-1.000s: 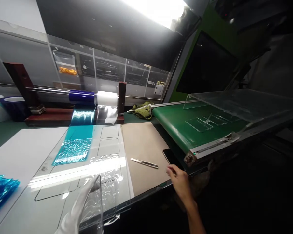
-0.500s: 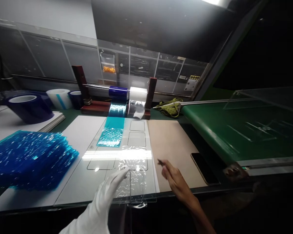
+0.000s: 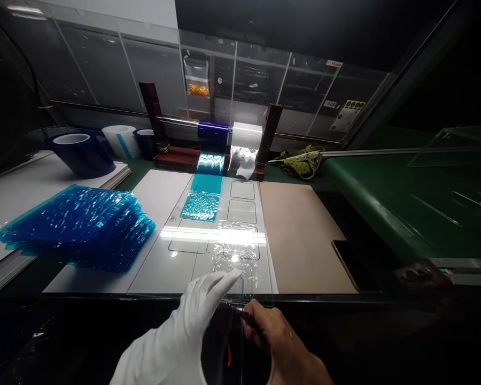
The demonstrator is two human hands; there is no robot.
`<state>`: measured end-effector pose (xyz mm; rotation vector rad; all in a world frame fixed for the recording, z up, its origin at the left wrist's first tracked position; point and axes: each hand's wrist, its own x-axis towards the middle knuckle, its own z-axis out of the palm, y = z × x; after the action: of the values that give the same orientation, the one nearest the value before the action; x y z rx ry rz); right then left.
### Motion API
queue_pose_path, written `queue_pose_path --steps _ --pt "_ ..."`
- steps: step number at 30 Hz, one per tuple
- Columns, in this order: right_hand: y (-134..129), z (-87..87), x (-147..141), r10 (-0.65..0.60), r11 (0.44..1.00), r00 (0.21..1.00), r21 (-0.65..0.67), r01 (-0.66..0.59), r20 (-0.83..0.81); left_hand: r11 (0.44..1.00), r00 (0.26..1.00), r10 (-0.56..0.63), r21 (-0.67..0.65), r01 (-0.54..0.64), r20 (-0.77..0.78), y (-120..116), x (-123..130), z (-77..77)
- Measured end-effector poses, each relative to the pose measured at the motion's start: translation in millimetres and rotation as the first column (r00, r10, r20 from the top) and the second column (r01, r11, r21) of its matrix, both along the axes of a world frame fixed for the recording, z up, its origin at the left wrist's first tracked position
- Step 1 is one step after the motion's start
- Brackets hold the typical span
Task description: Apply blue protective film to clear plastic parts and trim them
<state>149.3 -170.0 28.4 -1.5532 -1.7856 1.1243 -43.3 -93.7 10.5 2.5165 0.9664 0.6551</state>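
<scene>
My left hand (image 3: 184, 321), in a white glove, reaches over the table's front edge. Its fingers are stretched out, with the tips resting on a wrinkled clear film (image 3: 237, 254). Beside it my bare right hand (image 3: 278, 339) is closed around a thin dark tool (image 3: 251, 322), its tip close to the film's near end; I cannot make out its kind. Beneath the film lies a glassy sheet (image 3: 156, 275) marked with rounded rectangles. A strip of teal film (image 3: 206, 184) runs onto this sheet from a blue roll (image 3: 213, 131); a clear roll (image 3: 247, 133) sits alongside.
A stack of blue film pieces (image 3: 84, 230) lies at left, with more rolls (image 3: 78, 155) behind. To the right are a brown board (image 3: 300, 235), a phone (image 3: 355, 264) and a green conveyor belt (image 3: 412, 198). A wooden roll stand (image 3: 176, 158) is at the back.
My right hand has come down and left from above the brown board to the front edge, beside my left hand. The view has shifted, so the table things sit further right.
</scene>
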Motion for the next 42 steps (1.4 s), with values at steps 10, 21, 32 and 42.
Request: queue_pose_path --steps 10,21,32,42 --pt "0 -8.6 -1 0.045 0.959 0.998 0.278 -0.054 0.041 0.997 0.997 -0.062 -0.054 0.059 -0.054 -1 5 5.2" --pt "-8 -27.8 5 0.001 0.93 0.996 0.366 -0.034 0.088 0.959 0.976 -0.198 -0.223 0.173 -0.094 -1 14 41.0" --pt "14 -21.3 68 -0.464 0.797 0.859 0.525 0.298 0.217 0.988 0.989 0.061 -0.132 -0.08 -0.138 -10 27 47.7" --pt "46 -33.8 95 -0.438 0.862 0.759 0.464 0.202 0.482 0.942 0.946 0.311 -0.106 -0.32 -0.09 -38 -19 28.5"
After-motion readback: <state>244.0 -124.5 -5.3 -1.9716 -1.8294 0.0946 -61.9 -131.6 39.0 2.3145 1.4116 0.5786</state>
